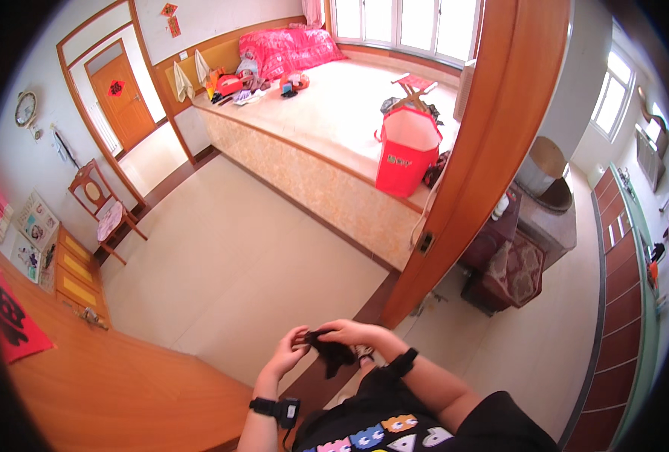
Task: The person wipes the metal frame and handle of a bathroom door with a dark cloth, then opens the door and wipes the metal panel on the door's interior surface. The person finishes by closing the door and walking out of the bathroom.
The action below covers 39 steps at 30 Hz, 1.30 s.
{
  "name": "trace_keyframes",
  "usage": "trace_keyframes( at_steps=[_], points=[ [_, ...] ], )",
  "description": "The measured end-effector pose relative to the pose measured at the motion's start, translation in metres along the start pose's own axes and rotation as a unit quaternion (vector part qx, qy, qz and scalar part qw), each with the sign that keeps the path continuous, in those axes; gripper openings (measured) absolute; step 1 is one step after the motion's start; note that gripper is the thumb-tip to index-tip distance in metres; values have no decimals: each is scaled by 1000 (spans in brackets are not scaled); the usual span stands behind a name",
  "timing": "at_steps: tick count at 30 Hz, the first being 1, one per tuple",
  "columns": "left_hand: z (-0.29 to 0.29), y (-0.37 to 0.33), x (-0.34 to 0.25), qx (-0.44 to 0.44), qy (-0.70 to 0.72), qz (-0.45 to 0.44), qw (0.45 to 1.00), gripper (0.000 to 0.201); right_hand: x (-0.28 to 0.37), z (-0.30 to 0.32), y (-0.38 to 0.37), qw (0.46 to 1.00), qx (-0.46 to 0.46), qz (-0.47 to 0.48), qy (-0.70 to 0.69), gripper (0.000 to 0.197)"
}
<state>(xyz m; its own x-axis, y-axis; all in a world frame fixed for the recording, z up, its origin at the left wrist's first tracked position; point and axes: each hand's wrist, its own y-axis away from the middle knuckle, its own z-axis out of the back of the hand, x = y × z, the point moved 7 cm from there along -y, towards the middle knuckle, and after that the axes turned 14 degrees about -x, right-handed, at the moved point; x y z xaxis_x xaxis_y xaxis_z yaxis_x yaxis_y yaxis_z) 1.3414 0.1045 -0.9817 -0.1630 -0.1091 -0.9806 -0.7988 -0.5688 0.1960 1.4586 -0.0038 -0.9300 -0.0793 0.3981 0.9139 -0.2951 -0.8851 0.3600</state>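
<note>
A small, limp black cloth item [334,355] hangs between my hands in front of my body; its exact kind does not show. My left hand [289,352] pinches its left edge, fingers closed at the upper corner. From above, my right hand [346,331] grips the top edge, with the cloth drooping below the fingers. Both wrists carry black straps, and the left one has a small box-shaped device [288,412] on it. Part of my foot in a sandal shows behind the cloth.
An open wooden door [146,392] stands at my left, and the door frame [470,166] rises at right. Beyond the pale floor [229,256] is a raised platform bed [312,113] with a red bag [408,154]. A chair [105,207] stands by the left wall; a patterned stool [511,271] is at right.
</note>
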Motion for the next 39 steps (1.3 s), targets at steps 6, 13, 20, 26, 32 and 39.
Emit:
trace_keyframes(
  at_steps=[6,13,20,26,32,39],
  points=[
    [14,-68,-44,-65,-50,71,994,16,26,60,-78,994,-78,80,-6,33],
    [1,-134,-103,-148,-98,-12,984,29,36,143,-145,988,-101,102,-51,20],
    [15,-161,-115,-156,-205,-49,965,26,62,149,-196,967,-152,196,61,16],
    [68,-179,-113,-188,-218,-3,958,23,95,127,-235,981,-88,174,19,32],
    [136,-198,-110,-204,-198,18,959,22,132,66,-282,953,-32,229,196,33],
    [227,-194,-102,-256,-124,35,958,28,182,3,-351,936,-87,300,162,17]
  ],
)
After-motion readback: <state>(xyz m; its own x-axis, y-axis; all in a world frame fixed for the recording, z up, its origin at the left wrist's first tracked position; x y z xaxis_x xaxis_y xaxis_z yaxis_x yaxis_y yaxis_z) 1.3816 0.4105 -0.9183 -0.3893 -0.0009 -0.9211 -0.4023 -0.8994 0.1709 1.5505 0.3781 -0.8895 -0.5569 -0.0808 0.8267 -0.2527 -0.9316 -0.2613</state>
